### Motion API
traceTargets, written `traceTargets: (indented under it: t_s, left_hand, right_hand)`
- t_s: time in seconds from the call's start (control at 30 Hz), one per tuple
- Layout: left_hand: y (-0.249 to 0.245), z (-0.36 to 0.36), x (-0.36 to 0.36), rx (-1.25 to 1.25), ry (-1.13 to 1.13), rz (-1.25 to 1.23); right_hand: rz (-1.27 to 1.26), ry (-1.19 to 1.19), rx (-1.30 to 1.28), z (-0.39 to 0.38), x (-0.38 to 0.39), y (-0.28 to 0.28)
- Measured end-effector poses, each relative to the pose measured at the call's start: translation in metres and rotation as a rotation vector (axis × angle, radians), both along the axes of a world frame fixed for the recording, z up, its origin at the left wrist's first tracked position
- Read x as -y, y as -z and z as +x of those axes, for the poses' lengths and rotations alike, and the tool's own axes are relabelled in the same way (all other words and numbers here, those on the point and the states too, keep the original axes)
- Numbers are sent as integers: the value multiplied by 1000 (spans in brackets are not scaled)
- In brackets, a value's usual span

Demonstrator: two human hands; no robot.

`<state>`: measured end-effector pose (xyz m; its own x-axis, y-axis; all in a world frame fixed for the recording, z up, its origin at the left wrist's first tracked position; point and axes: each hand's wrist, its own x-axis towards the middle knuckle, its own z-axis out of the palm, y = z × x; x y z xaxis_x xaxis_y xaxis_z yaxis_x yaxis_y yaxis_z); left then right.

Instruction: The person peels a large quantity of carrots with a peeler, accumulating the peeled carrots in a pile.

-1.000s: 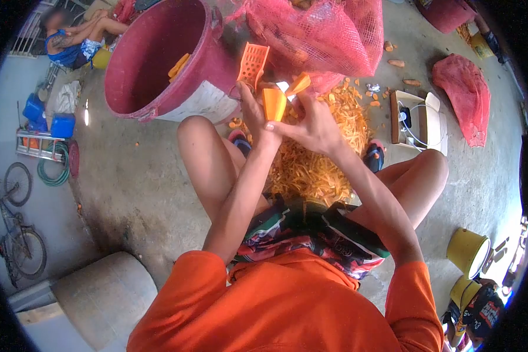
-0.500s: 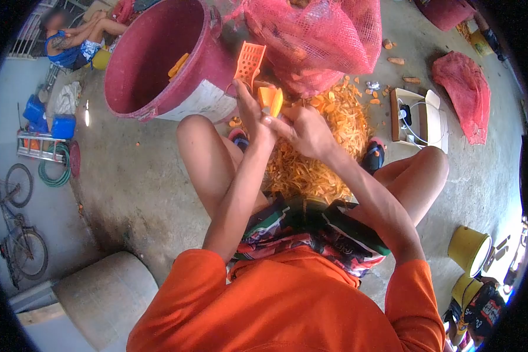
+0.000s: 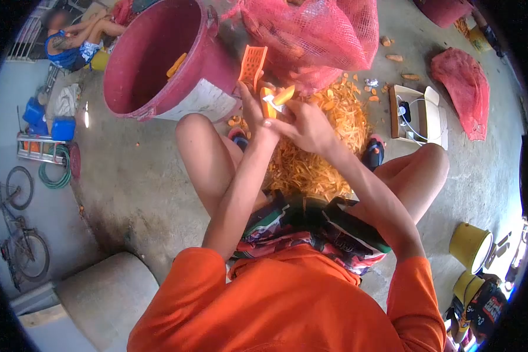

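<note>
Over the pile of peelings, my left hand (image 3: 255, 111) is closed around a peeled orange vegetable, apparently a carrot (image 3: 267, 103). An orange perforated plastic piece (image 3: 253, 63) sticks up beyond its fingers; how it is held is hidden. Close against it, my right hand (image 3: 308, 124) is closed on a small tool with a pale blade (image 3: 275, 102), its handle hidden by the fingers. The blade lies against the carrot, and an orange piece (image 3: 284, 94) slants away on its far side. Orange peelings (image 3: 311, 170) are heaped on the floor between my feet.
A large maroon tub (image 3: 217, 70) with a few orange pieces stands left. Ahead is a full red mesh sack (image 3: 317, 41). Right are an open cardboard box (image 3: 436, 120), a red sack (image 3: 463, 88) and a yellow bucket (image 3: 469, 246). A person (image 3: 79, 41) sits far left.
The orange piece at the blade has swung out to the right, away from the carrot, and more of the pale blade shows. Both hands stay close together in nearly the same place.
</note>
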<state>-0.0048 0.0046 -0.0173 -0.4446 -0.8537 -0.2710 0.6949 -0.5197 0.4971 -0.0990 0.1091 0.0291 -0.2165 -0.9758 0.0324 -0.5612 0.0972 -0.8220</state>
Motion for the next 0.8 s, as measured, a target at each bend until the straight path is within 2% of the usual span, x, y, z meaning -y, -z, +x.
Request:
traceTargets:
  t_s: [0.07,0.17,0.27,0.3,0.33,0.37,0.4,0.43,0.5,0.53,0.57,0.6,0.63,0.67,0.73,0.8]
  left_hand:
    - [-2,1,-2,40,-29,15]
    - [3,4,4,104,-38,-97]
    - [9,12,21,-32,55,-40]
    - [-7,14,21,60,-41,-69]
    - [-21,17,22,148,-139,-100]
    - [-38,23,25,241,-190,-110]
    - [-43,34,32,226,-192,-218]
    - [-52,43,43,238,-243,-206]
    - [-78,65,69,363,-379,-303]
    - [-92,76,87,421,-480,-326]
    - [-95,96,114,535,-530,-504]
    - [-100,105,135,807,-741,-606]
    - [-103,119,154,1001,-723,-706]
    - [-98,138,167,993,-732,-703]
    - [-111,140,179,1598,-1001,-973]
    - [-101,124,168,1266,-787,-948]
  right_hand:
    - [-250,2,-54,4,2,17]
    - [-165,-60,-51,10,1,15]
    - [-132,-190,36,-2,-1,2]
    - [-134,-257,73,-12,-1,-5]
    - [-4,-259,20,-21,-4,-16]
    - [-40,-270,14,-33,-6,-13]
    - [-77,-280,5,-47,-8,-7]
    - [-90,-281,-8,-63,-13,6]
    - [-121,-308,-302,-90,-19,32]
    - [-134,-310,-322,-96,-21,26]
    - [-18,-284,-277,-101,-28,18]
    - [101,-256,-230,-106,-31,8]
    - [157,-220,-233,-106,-30,-6]
    - [153,-224,-244,-108,-30,-13]
    - [-117,-60,-275,-118,-21,-28]
    - [-210,-43,-264,-122,-9,-36]
